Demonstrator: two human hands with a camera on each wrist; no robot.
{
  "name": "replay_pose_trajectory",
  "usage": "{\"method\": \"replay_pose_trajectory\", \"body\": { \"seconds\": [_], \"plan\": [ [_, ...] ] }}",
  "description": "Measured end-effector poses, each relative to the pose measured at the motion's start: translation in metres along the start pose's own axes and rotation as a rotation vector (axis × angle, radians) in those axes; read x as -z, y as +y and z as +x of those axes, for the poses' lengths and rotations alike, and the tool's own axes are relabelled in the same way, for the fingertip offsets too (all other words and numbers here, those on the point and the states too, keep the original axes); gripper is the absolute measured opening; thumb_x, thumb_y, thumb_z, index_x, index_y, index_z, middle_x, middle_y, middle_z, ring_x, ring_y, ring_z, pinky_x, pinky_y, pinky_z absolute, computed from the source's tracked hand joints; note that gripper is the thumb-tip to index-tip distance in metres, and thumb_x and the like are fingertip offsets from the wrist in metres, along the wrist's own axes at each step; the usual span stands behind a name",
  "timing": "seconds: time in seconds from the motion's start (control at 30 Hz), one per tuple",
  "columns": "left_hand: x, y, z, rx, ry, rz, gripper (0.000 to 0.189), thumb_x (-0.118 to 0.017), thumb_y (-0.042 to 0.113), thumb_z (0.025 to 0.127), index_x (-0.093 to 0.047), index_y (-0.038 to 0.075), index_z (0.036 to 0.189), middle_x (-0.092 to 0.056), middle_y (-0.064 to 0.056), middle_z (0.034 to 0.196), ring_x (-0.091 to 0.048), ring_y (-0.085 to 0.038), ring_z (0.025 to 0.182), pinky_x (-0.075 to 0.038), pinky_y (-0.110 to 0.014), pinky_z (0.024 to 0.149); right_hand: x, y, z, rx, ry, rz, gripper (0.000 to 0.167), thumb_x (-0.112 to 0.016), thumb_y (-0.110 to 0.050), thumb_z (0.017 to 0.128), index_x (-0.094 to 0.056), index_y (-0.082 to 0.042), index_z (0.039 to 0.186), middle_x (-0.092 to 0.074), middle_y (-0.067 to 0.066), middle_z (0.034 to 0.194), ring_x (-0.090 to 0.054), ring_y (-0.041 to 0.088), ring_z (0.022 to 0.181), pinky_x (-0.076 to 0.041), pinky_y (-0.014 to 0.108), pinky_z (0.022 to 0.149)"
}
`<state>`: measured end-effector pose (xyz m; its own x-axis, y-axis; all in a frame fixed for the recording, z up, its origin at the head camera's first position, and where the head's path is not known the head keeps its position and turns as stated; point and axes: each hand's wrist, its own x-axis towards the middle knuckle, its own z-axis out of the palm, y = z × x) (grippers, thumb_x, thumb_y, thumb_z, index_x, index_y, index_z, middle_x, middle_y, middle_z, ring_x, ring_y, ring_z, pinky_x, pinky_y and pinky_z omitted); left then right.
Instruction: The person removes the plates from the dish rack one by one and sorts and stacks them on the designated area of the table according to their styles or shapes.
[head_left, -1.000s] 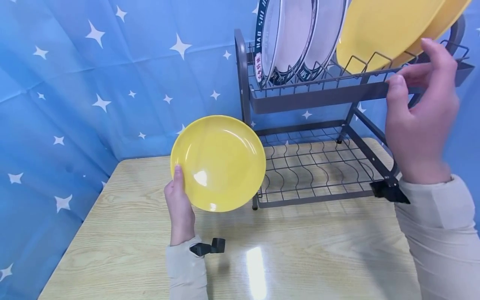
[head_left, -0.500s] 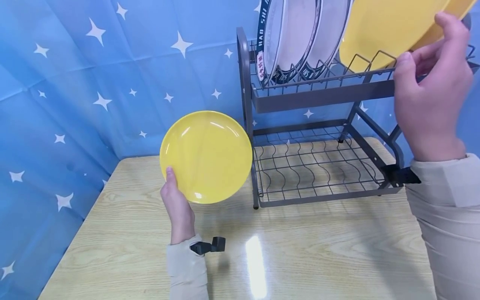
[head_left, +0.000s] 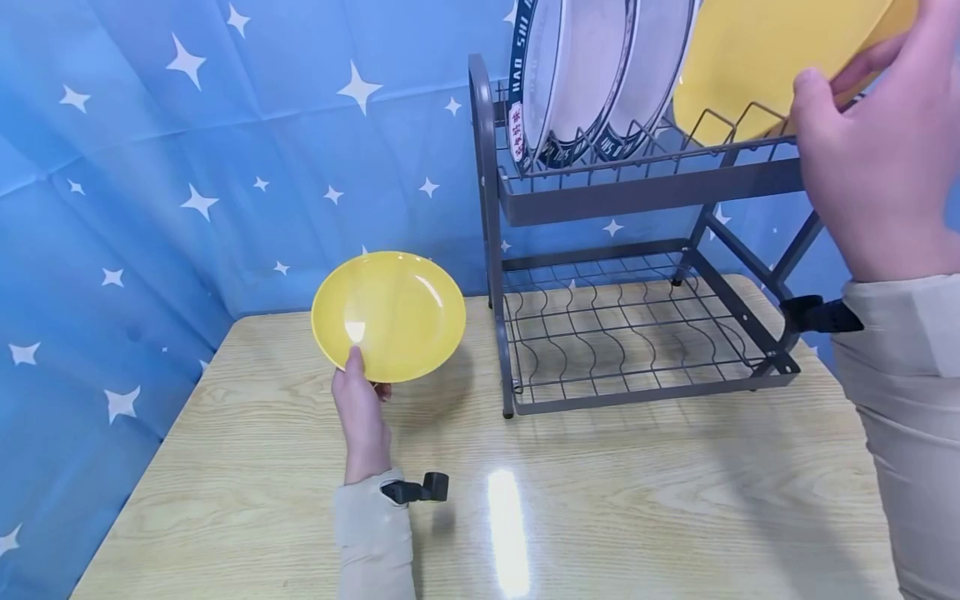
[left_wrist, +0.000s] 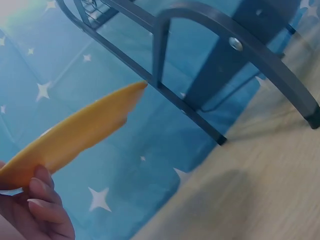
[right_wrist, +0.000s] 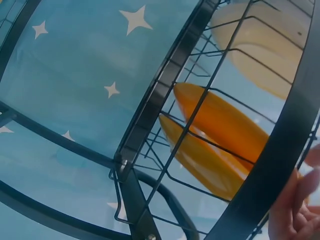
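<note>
In the head view my left hand [head_left: 363,408] holds a yellow plate [head_left: 397,312] by its near edge, thumb on the upper face, above the table. That plate [left_wrist: 80,132] appears nearly edge-on in the left wrist view, with curled fingers beneath it. My right hand [head_left: 885,150] is at the right part of the rack's upper tier, its thumb and fingers beside the upright yellow plates [head_left: 772,58]. Part of those plates is hidden behind the hand, and a firm grip on one cannot be made out. The right wrist view shows two yellow plates [right_wrist: 220,125] through the wires and bent fingers [right_wrist: 292,205] by the rack's rim.
A dark two-tier dish rack [head_left: 645,196] stands on the wooden table [head_left: 637,492]. White plates with dark patterned rims [head_left: 588,75] stand upright in its upper tier. The lower tier [head_left: 622,325] is a wire grid. A blue star-patterned cloth [head_left: 285,150] hangs behind.
The yellow plate in my left hand has moved left, dropped lower and tilted flatter. My right hand has moved up and to the right along the upper tier, closer to the yellow plates.
</note>
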<state>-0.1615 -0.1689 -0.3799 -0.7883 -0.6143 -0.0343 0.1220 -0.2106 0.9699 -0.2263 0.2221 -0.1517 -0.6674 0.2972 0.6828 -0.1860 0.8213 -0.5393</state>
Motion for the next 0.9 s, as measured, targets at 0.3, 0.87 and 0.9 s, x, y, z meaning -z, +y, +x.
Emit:
{"method": "replay_pose_trajectory", "body": {
  "seconds": [0.3,0.87,0.9],
  "plan": [
    [0.001,-0.017,0.009,0.106,-0.020,0.079,0.013,-0.040,0.020,0.090,-0.045,0.011,0.098,-0.049,-0.001,0.066,-0.044,-0.015,0.051,-0.034,-0.022,0.046,-0.005,-0.003,0.013,-0.072,-0.104,-0.098,0.054,-0.036,-0.046,0.088,-0.013,-0.034,0.135,-0.042,0.004,0.134,-0.045,0.018,0.117,-0.035,0.021,0.093],
    [0.002,-0.043,0.012,0.166,-0.028,0.151,0.015,-0.041,0.012,0.084,-0.045,0.007,0.097,-0.050,-0.004,0.066,-0.044,-0.014,0.050,-0.034,-0.021,0.043,0.006,-0.005,0.020,-0.172,-0.236,0.115,0.049,-0.039,-0.021,0.090,-0.020,-0.032,0.134,-0.038,-0.004,0.135,-0.047,0.001,0.096,-0.036,0.001,0.060],
    [0.003,-0.044,0.012,0.174,-0.030,0.139,0.014,-0.042,0.013,0.084,-0.045,0.007,0.097,-0.051,-0.004,0.066,-0.044,-0.013,0.050,-0.033,-0.021,0.043,0.006,-0.004,0.021,-0.175,-0.236,0.154,0.048,-0.039,-0.020,0.090,-0.023,-0.031,0.134,-0.039,-0.004,0.134,-0.048,0.001,0.099,-0.033,-0.001,0.056]
  ]
}}
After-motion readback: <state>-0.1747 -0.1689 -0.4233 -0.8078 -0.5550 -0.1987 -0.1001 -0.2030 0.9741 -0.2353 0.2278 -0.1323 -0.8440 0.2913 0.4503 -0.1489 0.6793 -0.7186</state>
